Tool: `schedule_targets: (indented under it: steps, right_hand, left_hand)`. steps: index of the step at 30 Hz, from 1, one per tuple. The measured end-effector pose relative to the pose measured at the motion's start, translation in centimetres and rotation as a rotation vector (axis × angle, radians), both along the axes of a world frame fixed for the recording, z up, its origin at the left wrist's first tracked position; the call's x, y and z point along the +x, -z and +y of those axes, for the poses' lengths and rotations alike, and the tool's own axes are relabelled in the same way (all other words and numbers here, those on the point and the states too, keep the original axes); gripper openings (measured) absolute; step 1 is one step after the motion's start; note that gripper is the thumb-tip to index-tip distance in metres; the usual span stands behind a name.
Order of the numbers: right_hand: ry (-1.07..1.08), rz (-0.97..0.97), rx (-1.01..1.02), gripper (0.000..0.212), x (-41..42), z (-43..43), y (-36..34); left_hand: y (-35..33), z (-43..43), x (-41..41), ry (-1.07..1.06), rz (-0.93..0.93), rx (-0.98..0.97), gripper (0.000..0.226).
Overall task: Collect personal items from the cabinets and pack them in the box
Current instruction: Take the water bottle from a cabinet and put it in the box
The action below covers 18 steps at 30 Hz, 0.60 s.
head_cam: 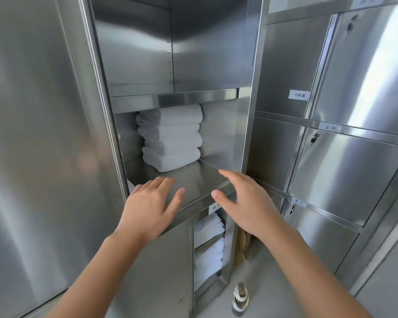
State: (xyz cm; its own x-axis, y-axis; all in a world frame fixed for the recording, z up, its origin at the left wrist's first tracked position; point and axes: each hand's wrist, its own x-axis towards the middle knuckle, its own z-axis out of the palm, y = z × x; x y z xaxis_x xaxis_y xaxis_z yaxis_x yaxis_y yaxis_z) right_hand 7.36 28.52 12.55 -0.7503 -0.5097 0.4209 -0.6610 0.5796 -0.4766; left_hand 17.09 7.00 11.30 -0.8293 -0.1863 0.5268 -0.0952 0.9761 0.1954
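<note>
Left hand: open, palm down, fingers spread, holding nothing, raised at the front edge of the middle shelf. Right hand: open as well, fingers extended and loosely spread, empty, raised at the right end of the same shelf edge. Both forearms bare, reaching up from the lower frame edge. Contact between either hand and the shelf: cannot be determined.

Beyond the hands, on the middle shelf: stack of folded white towels, four high, set toward the back left of the compartment, well apart from both hands. Upper shelf directly above the stack.

Left of the opening: open cabinet door, brushed steel. Below the middle shelf: narrow compartment with more folded white linen, stacked upright. Right of the opening: closed steel cabinet doors with key locks and small white labels.

Below the right forearm: small pump bottle standing upright on a grey surface. Packing box: outside the view.
</note>
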Motion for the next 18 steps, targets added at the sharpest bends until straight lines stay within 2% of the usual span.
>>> schedule_targets:
  steps: [8,12,18]
  right_hand:
    - [-0.16,-0.033,-0.009,0.061,-7.9,-6.4,2.1]
    - [-0.331,-0.034,0.024,0.062,-12.1,-10.3,3.7]
    - [-0.61,-0.008,0.064,0.061,-17.4,-13.4,4.2]
  left_hand:
    - [1.2,-3.6,-3.9,-0.169,-0.064,-0.009,0.051]
    - [2.4,-4.2,-5.7,-0.328,-0.105,-0.003,0.056]
    - [3.0,-2.3,-8.2,-0.622,-0.085,0.028,0.052]
